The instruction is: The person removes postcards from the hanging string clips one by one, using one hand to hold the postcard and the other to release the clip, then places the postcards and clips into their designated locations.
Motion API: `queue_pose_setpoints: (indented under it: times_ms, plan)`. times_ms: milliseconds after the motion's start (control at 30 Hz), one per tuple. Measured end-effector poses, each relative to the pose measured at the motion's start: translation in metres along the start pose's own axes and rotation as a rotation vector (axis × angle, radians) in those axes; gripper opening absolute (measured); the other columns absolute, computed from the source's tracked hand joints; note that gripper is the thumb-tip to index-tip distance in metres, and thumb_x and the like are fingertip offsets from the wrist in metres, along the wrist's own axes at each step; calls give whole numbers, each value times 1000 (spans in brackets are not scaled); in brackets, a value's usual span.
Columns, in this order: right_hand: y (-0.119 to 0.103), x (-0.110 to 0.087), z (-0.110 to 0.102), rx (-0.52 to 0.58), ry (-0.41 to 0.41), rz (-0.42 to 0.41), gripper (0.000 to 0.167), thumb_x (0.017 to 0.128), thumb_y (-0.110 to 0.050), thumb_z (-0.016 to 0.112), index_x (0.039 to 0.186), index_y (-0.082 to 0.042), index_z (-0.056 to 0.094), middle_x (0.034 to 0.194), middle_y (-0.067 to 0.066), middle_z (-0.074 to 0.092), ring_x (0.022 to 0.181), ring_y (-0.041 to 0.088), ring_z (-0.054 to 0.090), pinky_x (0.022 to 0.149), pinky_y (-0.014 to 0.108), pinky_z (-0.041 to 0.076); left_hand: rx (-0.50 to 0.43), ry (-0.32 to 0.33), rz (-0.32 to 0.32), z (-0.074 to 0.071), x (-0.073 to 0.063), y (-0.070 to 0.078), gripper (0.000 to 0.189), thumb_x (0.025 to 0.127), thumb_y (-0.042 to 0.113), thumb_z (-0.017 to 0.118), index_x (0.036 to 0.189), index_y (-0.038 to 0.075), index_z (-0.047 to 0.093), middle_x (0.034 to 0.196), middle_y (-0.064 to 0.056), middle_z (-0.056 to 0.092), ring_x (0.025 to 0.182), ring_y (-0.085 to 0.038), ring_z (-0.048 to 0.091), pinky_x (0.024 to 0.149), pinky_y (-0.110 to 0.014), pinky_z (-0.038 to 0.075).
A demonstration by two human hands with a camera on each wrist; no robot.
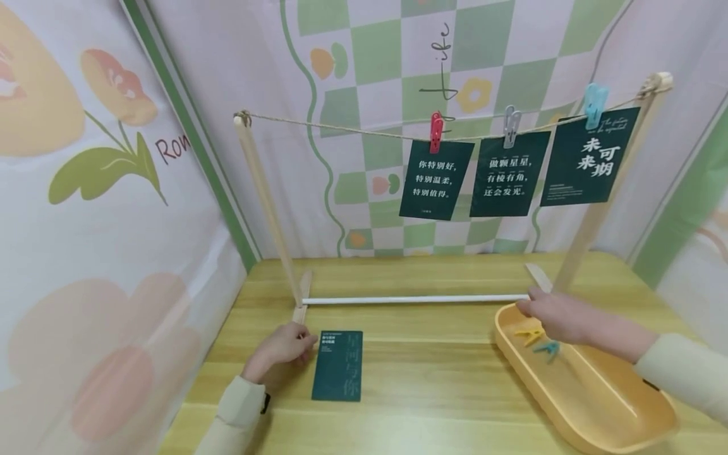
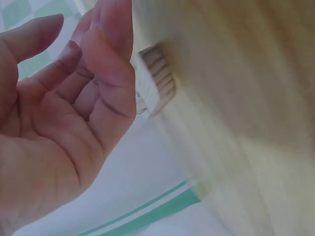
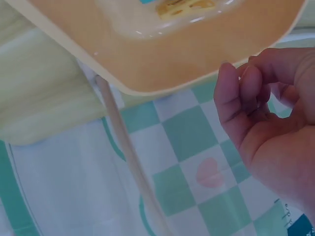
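A dark green card (image 1: pixel 337 366) with white print lies flat on the table. Just to its left is my left hand (image 1: pixel 289 344), fingertips near the card's edge; in the left wrist view its fingers are loosely bent around nothing. Over the far end of a yellow-orange tray (image 1: pixel 654 414) hovers my right hand (image 1: pixel 563 316), its relaxed fingers holding nothing, right at the rim in the right wrist view. Inside the tray lie a yellow clothespin (image 1: pixel 530 337) and a blue clothespin (image 1: pixel 548 351).
A wooden stand with a left post (image 1: pixel 267 208) and right post (image 1: pixel 582 234) carries a twine line (image 1: pixel 341 128). Three green cards hang there from a red clothespin (image 1: pixel 436 131), a grey clothespin (image 1: pixel 511 126) and a light blue clothespin (image 1: pixel 594 106). A white rod (image 1: pixel 415 299) joins the feet.
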State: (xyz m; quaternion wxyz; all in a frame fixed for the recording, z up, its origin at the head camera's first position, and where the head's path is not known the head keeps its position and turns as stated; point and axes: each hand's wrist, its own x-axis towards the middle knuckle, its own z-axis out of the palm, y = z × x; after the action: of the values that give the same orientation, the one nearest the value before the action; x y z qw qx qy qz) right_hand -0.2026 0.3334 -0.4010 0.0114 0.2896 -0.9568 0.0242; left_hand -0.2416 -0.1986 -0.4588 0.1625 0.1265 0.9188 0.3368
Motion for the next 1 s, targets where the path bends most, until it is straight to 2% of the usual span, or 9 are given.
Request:
queue_pose_setpoints:
  times_ms: [167,300,400,500,600,667,800,1000]
  plan:
    - [-3,10,-13,-44,61,-68,38,71,20,61,82,-15,51,82,9,53,53,6,43,44,19,35,-20,13,39,-9,2,6,30,101,23,55,83,2,64,68,-11,65,57,-14,55,53,-27,45]
    - [-5,17,-31,-83,104,-90,38,68,20,60,80,-15,48,79,7,48,52,7,35,45,17,29,-58,3,77,-16,5,12,30,101,22,54,87,-3,64,69,-14,64,56,-12,53,53,-26,44]
    - [-10,23,-50,-103,99,-68,35,70,17,60,83,-14,51,77,3,43,53,9,36,45,17,28,-108,-9,71,-22,7,19,31,102,22,53,91,-4,64,73,-12,65,60,-16,58,54,-30,49]
    - [-15,28,-71,-121,89,-29,31,72,13,61,86,-14,55,84,8,53,52,11,42,43,19,31,-122,-17,87,-28,9,28,30,102,24,52,93,-3,64,79,-12,67,68,-23,66,61,-38,55]
    - [-18,31,-92,-136,75,7,30,74,10,63,91,-15,59,89,10,55,53,12,45,43,21,34,-105,-16,118,-31,12,37,29,103,25,51,95,1,65,83,-12,68,73,-27,69,69,-44,57]
    - [-19,33,-104,-150,76,20,29,75,9,63,92,-14,60,94,16,60,54,14,48,42,23,35,-93,-13,137,-32,14,42,27,103,25,51,94,4,66,84,-11,69,74,-26,69,71,-42,58]
    - [-23,38,-127,-207,94,18,26,75,8,64,93,-11,64,91,16,64,56,17,52,44,24,37,-53,-7,153,-32,18,52,28,103,29,51,95,9,68,85,-6,70,76,-22,69,71,-37,57]
    - [-31,46,-159,-284,118,36,32,73,6,61,102,-3,72,80,7,60,55,14,40,45,24,32,-59,-26,195,-33,23,68,28,103,35,50,97,13,67,90,-8,71,83,-26,70,74,-40,58]
